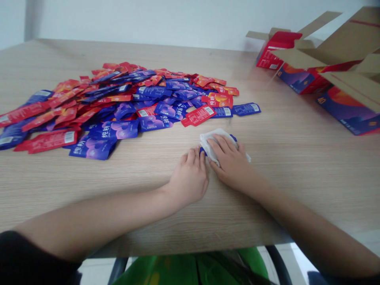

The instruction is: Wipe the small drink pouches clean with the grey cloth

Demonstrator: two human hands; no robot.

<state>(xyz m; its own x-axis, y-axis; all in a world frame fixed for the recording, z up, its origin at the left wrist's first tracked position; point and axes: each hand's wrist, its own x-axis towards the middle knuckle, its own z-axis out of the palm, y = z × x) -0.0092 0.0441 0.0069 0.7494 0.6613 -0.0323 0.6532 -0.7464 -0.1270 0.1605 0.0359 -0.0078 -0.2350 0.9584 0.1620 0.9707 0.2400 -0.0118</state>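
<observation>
and here we are at the tabletop (276, 166), both arms reaching in from the bottom of the frame. just right of centre, the right hand (230, 162) is spread wide and flat, bearing down on a crumpled white cloth (212, 144). a blue sachet (202, 151) is tucked under that cloth, mostly hidden, showing only as slivers of blue at either side. the left hand (190, 178) is narrow, curled up right beside the right hand, its fingertips (197, 156) down on the end of the sachet where it pokes out. nice technique there: one hand pinning, the other pressing, and the sachet looks to have nowhere to slide. a flat palm with even pressure looks like the sound way to work that cloth. over at the upper left of the frame, a big heap of blue and red sachets (118, 99) sprawls across the wood, with a red sachet (198, 115) and a blue sachet (246, 109) straying off its right edge. in the upper right corner sit an opened cardboard carton (350, 43), a red box (276, 51) and a blue-and-red printed box (297, 79), well apart from the hands.
</observation>
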